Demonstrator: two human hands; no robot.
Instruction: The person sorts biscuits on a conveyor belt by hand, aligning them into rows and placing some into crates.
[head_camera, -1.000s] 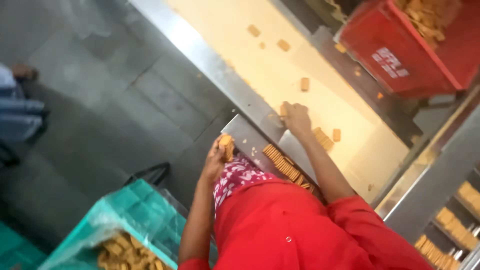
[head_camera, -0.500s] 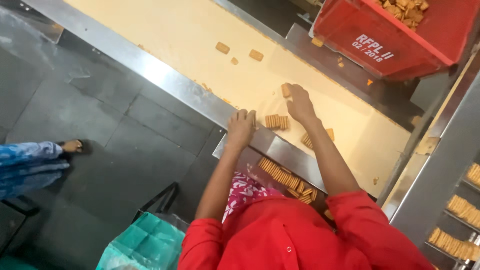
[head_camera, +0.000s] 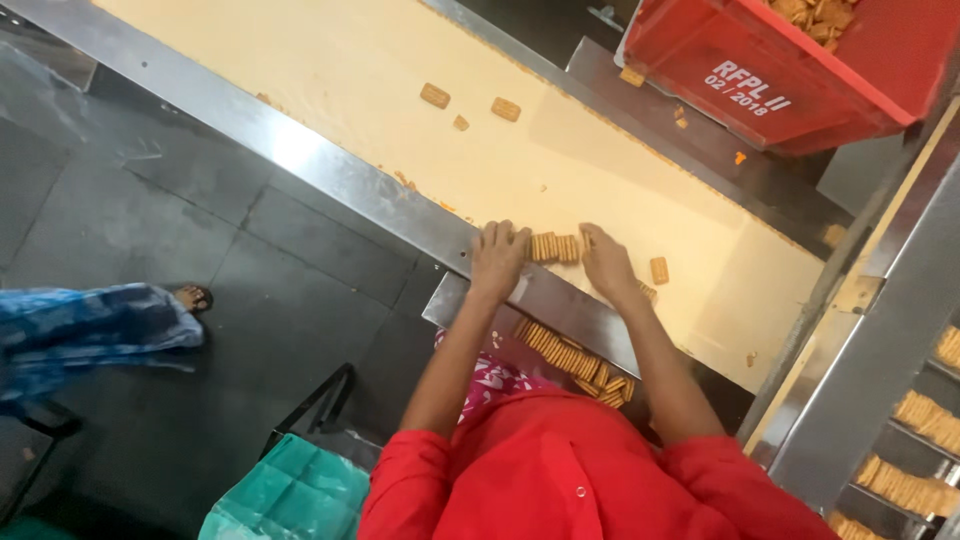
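Observation:
A short row of tan biscuits (head_camera: 555, 247) stands on edge on the cream conveyor belt (head_camera: 400, 150), right by the steel side rail (head_camera: 330, 165). My left hand (head_camera: 497, 256) presses against the row's left end and my right hand (head_camera: 604, 262) against its right end, so the row is squeezed between them. Both arms reach out from red sleeves. Below the rail, a steel tray (head_camera: 450, 300) holds a longer line of packed biscuits (head_camera: 572, 358). One loose biscuit (head_camera: 659, 270) lies just right of my right hand.
Two loose biscuits (head_camera: 434, 95) (head_camera: 505, 108) and crumbs lie farther up the belt. A red crate (head_camera: 790, 60) of biscuits sits at top right. Rows of biscuits (head_camera: 925, 412) run along a steel lane at right. Another person's foot (head_camera: 190, 297) and a green bag (head_camera: 290, 490) are on the dark floor.
My left hand has moved from the tray up onto the belt. Both hands have closed in on the row of biscuits from either end.

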